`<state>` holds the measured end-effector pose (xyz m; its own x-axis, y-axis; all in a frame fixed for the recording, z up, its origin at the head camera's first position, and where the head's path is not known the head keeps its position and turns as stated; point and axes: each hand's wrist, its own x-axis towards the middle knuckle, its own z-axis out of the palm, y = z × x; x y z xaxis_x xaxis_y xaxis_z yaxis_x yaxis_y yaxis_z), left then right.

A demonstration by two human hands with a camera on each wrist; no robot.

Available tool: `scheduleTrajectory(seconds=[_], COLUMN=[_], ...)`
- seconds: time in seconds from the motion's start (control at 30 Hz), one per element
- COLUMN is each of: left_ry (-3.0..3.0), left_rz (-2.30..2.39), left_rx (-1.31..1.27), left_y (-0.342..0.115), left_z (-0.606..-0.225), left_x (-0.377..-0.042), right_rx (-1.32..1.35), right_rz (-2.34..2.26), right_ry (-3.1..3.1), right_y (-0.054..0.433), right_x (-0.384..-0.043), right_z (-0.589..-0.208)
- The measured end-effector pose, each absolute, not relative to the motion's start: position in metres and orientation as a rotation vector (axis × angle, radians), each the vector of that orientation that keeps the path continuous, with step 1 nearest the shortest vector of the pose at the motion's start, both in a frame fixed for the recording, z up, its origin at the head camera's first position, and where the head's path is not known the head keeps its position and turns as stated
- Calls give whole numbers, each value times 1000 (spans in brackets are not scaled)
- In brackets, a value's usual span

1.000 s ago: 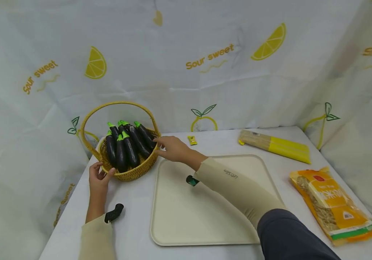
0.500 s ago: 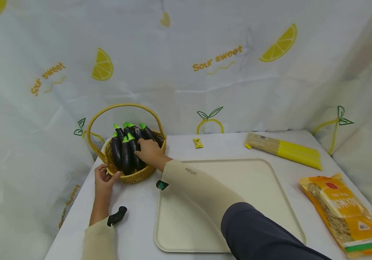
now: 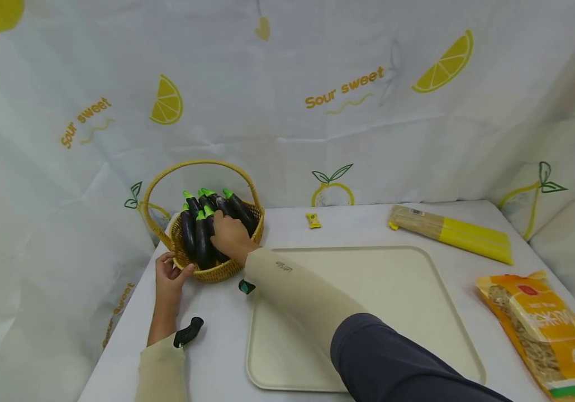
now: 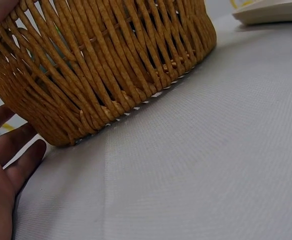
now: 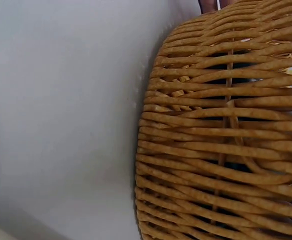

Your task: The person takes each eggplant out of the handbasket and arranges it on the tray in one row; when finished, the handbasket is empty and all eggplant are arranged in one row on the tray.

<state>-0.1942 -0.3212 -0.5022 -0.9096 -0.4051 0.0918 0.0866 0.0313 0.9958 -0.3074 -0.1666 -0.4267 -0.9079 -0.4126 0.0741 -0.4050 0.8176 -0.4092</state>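
Observation:
A wicker basket point(image 3: 222, 273) with a tall arched handle stands at the back left of the table, holding several dark purple eggplants point(image 3: 188, 231) with bright green stems. My left hand point(image 3: 169, 285) holds the basket's near left side. In the left wrist view, its fingers point(image 4: 23, 162) lie against the woven wall and the thumb is up by the rim. Over the basket's right part, my right hand point(image 3: 233, 237) reaches in and grips an eggplant point(image 3: 210, 221) just below its stem; the hand covers much of it. The right wrist view shows mainly the basket's wall point(image 5: 221, 145).
A beige tray point(image 3: 367, 312) lies right of the basket, under my right forearm. Behind it is a small yellow packet point(image 3: 313, 220). Farther right lie a long noodle-like package point(image 3: 450, 231) and an orange bag point(image 3: 543, 329). A printed white cloth point(image 3: 287, 134) hangs behind.
My right hand has moved from the basket's right rim to the eggplants inside, its fingers closing on one. The left hand stays at the basket. The head view has shifted slightly left.

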Motion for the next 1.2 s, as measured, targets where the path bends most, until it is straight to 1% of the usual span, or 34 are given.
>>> scheduleTrajectory(seconds=[0.2,0.4,0.53,0.7,0.83,0.97,1.2], left_ry=[-1963,-1980,-1991,-1990,-1999,-2015,-2017], left_rz=[-1960,-1963,-1963,-1977,-1974,-1971,-1952], left_rx=[338,360,378,366,369,383,359], left_y=[-320,-322,-321,-317,-317,-319,-323], left_z=[-506,-501,-499,-503,-507,-508,-502], left_x=[-195,-196,-196,-197,-197,-194,-195], right_rx=[-640,-554,-500,-511,-546,-490,-412], right_rz=[-842,-1160,-1412,-1660,-1748,-1734,-1636], right_ry=[2964,2874,2781,2639,2576,2561,2537], right_y=[-158,-141,-123,-87,-52,-22,6], right_x=[-304,-300,-298,-293,-283,-272,-255], right_z=[-424,-409,-398,-393,-398,-412,-434])
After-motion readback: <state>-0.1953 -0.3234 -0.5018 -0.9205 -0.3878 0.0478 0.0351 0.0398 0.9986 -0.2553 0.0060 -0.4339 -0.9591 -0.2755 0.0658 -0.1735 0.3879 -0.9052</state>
